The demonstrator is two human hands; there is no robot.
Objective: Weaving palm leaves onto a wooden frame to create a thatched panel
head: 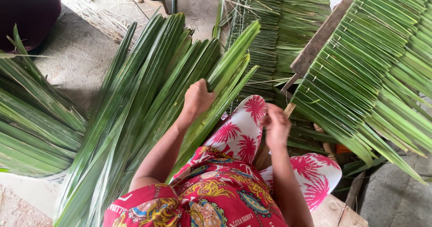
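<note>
Seen from above, a person's left hand (196,98) grips a folded green palm leaf (233,58) lifted from the leaf pile (135,110). The right hand (276,127) hovers loosely curled beside stitched leaf panels (373,69).

I see bright, even daylight with soft, faint shadows. Focus is sharp at centre. My right hand (276,127) shows slight motion blur. Wide-angle stretching appears toward the edges.
</note>
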